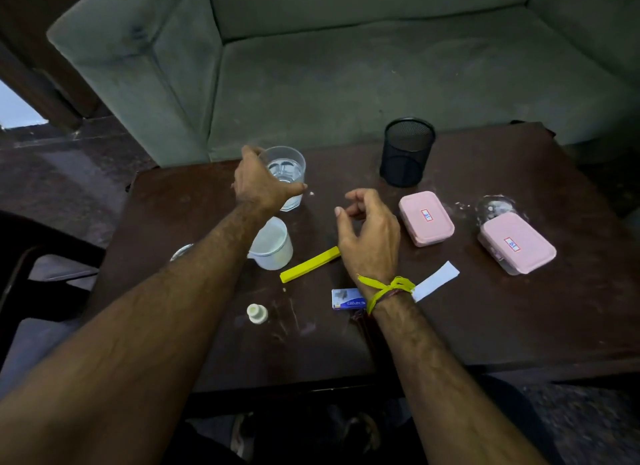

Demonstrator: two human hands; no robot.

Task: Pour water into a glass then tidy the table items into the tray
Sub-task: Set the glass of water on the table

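Left hand (259, 184) wraps the clear glass (286, 173) from its left side, thumb across the front, fingers closed around it. Glass stands upright at the far-left of the dark table (485, 308), open end up, water inside; its lower left is hidden by the hand. Right hand (370, 232) hovers mid-table, fingers loosely curled and apart, holding nothing; yellow band (388, 288) on its wrist. White plastic cup (272, 244) just near of the glass, partly hidden under the left forearm. Yellow bar (310, 264) lies flat, long axis running near-left to far-right, far end under the right hand. Small blue-white box (348, 299) has print, too blurred to read. White paper strip (436, 281), small white bottle (257, 313). 2 pink lidded boxes (426, 218) (517, 243) at right, each with a red-bordered label, writing unreadable. Black mesh holder (407, 153) upright at far edge. Round shiny item at left edge mostly hidden by the arm.
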